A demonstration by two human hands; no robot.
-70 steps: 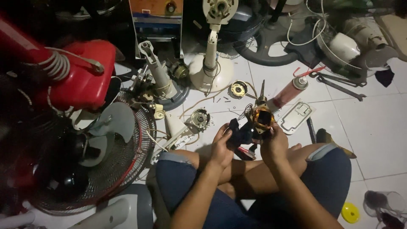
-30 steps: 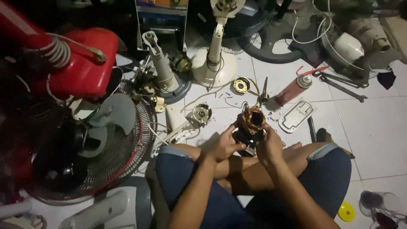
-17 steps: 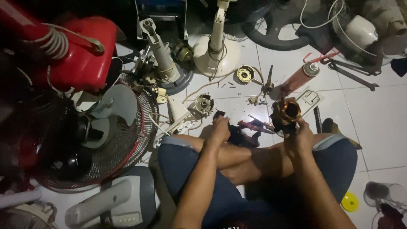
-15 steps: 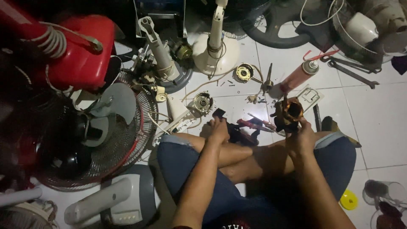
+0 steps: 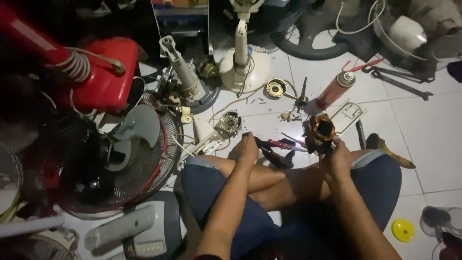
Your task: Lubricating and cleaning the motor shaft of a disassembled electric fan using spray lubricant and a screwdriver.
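Spray can (image 5: pixel 332 90): a reddish cylinder with a pale cap, lying tilted on the white floor tiles beyond the knees, its label too dim to make out. Box (image 5: pixel 180 12): an upright carton at the top edge of the view, behind the white fan stand; its face shows an orange band above a blue one (printing blurred). No signs or screens appear in this view.

From my feed the scene is dim, with the brightest light on the white floor tiles (image 5: pixel 423 125) at right; the left side sinks into deep shadow, and details look soft
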